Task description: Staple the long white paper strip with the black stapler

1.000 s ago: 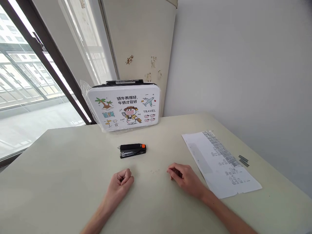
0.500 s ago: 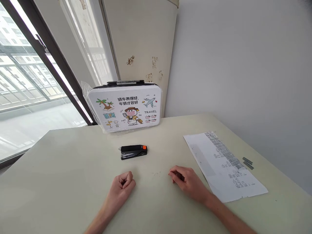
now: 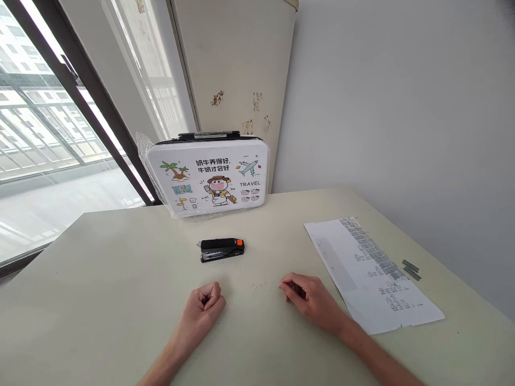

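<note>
My left hand [image 3: 204, 306] rests on the table as a loose fist, with nothing showing in it. My right hand [image 3: 309, 300] lies across from it, fingers curled in towards the thumb, and no object shows between them. A black stapler [image 3: 222, 250] with an orange button lies on its side beyond my left hand, touched by neither hand. To the right of my right hand is a printed white sheet of paper [image 3: 341, 262] with a grey band along its far edge; my right forearm passes close to its near corner.
Two strips of staples [image 3: 411, 269] lie right of the paper. At the back of the table [image 3: 100, 279] stands a white cartoon-printed case [image 3: 193, 179], partly in clear plastic. Small specks dot the tabletop between my hands. A wall [image 3: 394, 107] rises behind, and a window [image 3: 48, 139] is at left.
</note>
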Demonstrator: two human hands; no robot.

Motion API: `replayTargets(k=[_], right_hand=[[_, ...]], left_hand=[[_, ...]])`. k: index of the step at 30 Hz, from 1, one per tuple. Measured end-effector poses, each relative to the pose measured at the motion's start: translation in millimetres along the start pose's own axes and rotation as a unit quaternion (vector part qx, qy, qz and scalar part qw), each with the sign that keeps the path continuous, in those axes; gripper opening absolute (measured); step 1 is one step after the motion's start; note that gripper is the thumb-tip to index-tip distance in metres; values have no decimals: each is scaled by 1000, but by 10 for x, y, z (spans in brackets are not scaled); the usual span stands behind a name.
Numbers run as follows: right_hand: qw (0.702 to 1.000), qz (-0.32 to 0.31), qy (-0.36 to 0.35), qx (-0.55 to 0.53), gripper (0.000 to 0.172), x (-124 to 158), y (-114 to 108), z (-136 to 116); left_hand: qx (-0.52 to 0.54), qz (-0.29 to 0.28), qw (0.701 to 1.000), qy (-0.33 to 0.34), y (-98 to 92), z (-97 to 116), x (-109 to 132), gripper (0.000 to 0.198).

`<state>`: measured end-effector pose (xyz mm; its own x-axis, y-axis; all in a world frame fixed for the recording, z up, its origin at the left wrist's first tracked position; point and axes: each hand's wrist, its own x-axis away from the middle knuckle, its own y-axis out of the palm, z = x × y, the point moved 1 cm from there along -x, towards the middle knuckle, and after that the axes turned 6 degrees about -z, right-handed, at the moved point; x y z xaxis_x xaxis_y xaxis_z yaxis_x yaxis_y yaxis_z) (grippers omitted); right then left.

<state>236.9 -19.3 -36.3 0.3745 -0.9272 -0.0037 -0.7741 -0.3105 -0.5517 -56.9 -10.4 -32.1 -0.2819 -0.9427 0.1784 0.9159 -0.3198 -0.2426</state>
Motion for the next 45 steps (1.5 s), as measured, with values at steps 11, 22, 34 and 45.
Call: replayTargets(k=[11,22,34,45], right_hand=[[988,133,28,73,32,82,-614,246],[947,51,50,314,59,352,-1292,1351],[988,-11,-28,152,56,403,399,-39],[975,117,-156,102,50,-719,454,-633]], left_hand=[[-8,11,1000,-7,33,76,23,34],[-10,4,1000,-3,58,108,43,34],[-223,38,957,184,207,158,119,35],[-459,-111,835,281,120,124,161,69]])
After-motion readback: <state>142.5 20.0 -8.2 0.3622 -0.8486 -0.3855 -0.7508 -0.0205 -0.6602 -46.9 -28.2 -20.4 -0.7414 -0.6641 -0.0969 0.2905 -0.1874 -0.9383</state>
